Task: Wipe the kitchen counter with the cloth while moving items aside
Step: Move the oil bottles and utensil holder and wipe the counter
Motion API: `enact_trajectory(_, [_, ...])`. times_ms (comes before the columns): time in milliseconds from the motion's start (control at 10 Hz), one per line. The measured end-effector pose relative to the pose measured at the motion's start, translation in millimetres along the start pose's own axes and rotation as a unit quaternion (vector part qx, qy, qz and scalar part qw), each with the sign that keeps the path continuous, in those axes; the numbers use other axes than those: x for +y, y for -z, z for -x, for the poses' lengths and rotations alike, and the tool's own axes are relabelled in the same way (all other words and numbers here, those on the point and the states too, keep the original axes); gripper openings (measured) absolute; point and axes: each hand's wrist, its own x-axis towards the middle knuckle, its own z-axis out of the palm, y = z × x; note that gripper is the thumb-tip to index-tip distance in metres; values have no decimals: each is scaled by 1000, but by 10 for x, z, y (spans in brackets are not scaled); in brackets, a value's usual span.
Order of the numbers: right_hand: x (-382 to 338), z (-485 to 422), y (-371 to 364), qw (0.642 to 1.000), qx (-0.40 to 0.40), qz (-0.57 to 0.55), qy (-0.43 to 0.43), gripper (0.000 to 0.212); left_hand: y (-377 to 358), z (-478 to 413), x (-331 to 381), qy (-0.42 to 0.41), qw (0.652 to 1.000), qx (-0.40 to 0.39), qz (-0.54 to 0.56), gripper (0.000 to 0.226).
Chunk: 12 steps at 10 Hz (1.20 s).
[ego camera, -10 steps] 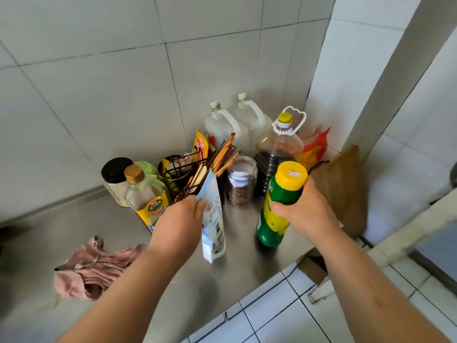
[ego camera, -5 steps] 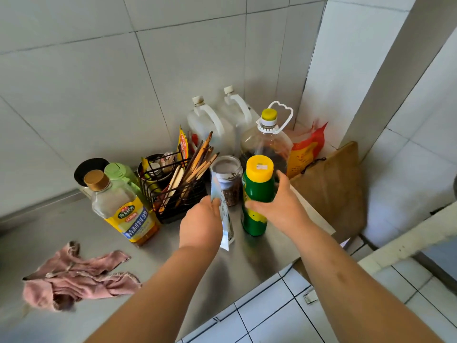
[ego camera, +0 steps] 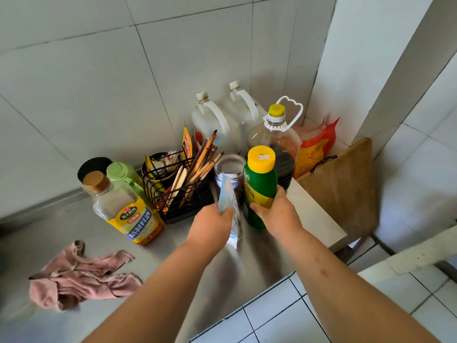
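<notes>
You've brought the green bottle (ego camera: 259, 184) back upright beside the jar (ego camera: 230, 167), right hand (ego camera: 277, 214) curled round it, left hand (ego camera: 210, 229) pinching the packet (ego camera: 227, 194), while the pink cloth (ego camera: 81, 276) stays crumpled at the front left of the counter (ego camera: 61, 224), its length running left to right.

Left hand (ego camera: 210, 229) holds packet (ego camera: 228, 194); right hand (ego camera: 277, 214) holds capped bottle (ego camera: 259, 179), just right of packet. Jar (ego camera: 228, 167) directly behind both hands. Utensil rack (ego camera: 183, 194) left of left hand, sauce bottle (ego camera: 126, 211) further left. Cloth (ego camera: 81, 278) on counter (ego camera: 247, 268), well left of left hand. Cutting board (ego camera: 346, 184) right of right hand.
</notes>
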Motion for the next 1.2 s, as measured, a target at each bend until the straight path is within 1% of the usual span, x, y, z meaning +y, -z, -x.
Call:
enact_trajectory(100, [11,33,-21,999,-18,-29,-41,74,-44,-25,19,-16,999,-16,34,27])
enact_trajectory(200, [122,116,-107,990,-83,-30,-109,59,-76,-66,37,5,994,-8,112,25])
enact_trajectory(300, [160,298,-247,966,-197,-50,-161,50,-108,-105,77,14,985,-10,171,20])
enact_trajectory(400, [125,355,-383,962,-223,-42,-152,43,-147,-129,110,22,983,-39,178,29])
enact_trajectory(500, [101,311,-429,972,-180,-38,-143,37,-96,-124,90,16,974,-80,209,21])
enact_trajectory(600, [106,356,-463,960,-174,-116,-185,33,21,-88,-34,-11,972,-154,177,41])
enact_trajectory(700, [74,439,-531,928,-230,-164,-241,9,220,-56,-282,-4,971,-191,147,36])
enact_trajectory(800, [37,566,-669,916,-247,-152,-277,16,459,-75,-663,84,980,-102,151,75])
enact_trajectory(900, [-15,679,-822,914,-274,-141,-265,34,735,-74,-1008,155,971,-25,182,59])
enact_trajectory(1000, [-195,729,-1038,915,-277,-165,-243,41,1034,-53,-1290,177,961,29,210,31])
enact_trajectory(1100, [-423,700,-1271,911,-254,-222,-237,53,1276,-61,-1483,183,959,72,206,75])
enact_trajectory(1200, [-715,584,-1491,892,-214,-321,-237,69,1547,-145,-1616,161,962,80,205,98])
